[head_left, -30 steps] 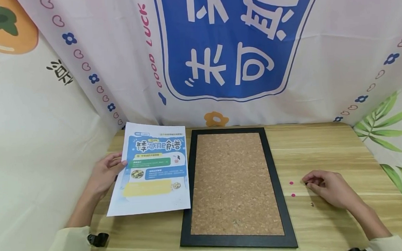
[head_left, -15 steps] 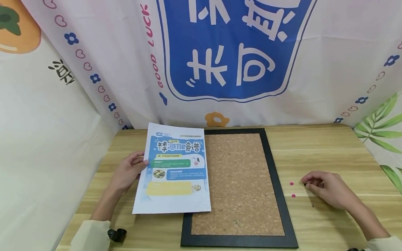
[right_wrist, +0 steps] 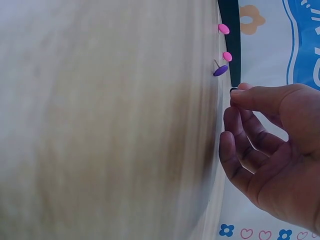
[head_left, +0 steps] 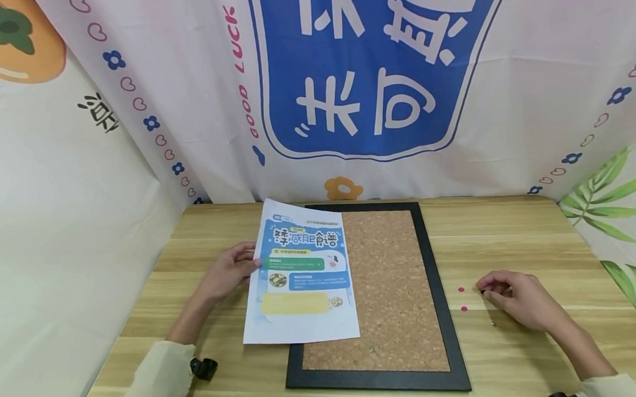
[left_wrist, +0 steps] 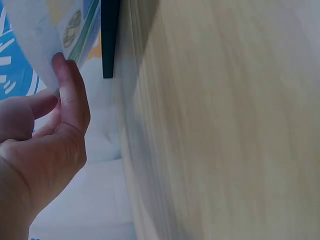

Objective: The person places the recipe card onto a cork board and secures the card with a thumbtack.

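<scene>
The fingers of the left hand [head_left: 227, 274] pinch the printed sheet [head_left: 302, 271] by its left edge, above part of the cork board [head_left: 393, 296]. The right hand [head_left: 520, 299] pinches a small dark thing [right_wrist: 233, 90]; two pink tacks [right_wrist: 224, 29] and one purple tack [right_wrist: 220, 70] are near, on the bench [head_left: 514, 230].

Pink "GOOD LUCK" on backdrop [head_left: 205, 96]; "减肥食谱" heading on paper sheet [head_left: 300, 272]; "未", "可" on blue panel [head_left: 365, 55].
</scene>
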Demonstrator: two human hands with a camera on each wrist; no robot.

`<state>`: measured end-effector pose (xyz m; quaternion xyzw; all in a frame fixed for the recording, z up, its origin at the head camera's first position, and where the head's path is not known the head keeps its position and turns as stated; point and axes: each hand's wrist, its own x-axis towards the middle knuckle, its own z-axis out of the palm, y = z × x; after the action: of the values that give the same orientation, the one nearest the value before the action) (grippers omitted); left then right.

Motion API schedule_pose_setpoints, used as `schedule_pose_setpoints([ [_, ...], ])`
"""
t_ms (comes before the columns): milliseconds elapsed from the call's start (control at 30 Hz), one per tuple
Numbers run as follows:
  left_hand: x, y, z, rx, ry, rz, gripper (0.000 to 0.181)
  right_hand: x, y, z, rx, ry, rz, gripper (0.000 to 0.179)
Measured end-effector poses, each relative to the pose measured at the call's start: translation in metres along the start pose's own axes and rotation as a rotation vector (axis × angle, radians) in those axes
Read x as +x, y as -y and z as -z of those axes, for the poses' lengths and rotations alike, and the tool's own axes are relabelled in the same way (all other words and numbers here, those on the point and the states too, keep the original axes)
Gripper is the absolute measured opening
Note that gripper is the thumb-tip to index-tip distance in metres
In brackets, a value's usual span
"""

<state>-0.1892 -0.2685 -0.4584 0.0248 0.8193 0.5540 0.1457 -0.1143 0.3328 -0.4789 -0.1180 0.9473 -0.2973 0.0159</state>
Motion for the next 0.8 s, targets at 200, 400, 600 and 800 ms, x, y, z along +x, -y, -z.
schedule_pose_setpoints([
  [200,0.004,-0.004,-0.013,0.018,0.042,-0.015,0.053,-0.001,0.0,0.0,0.0,-0.004,0.014,0.016],
  [400,0.01,-0.009,-0.028,0.005,0.056,-0.005,0.052,0.0,0.001,0.0,0.002,-0.002,0.013,0.016],
  [600,0.013,-0.019,-0.045,0.028,0.07,-0.009,0.052,0.002,0.003,-0.001,0.0,-0.013,0.015,0.016],
  [800,0.016,-0.025,-0.06,0.055,0.094,-0.032,0.051,0.004,0.006,-0.002,0.007,-0.015,0.02,0.017],
])
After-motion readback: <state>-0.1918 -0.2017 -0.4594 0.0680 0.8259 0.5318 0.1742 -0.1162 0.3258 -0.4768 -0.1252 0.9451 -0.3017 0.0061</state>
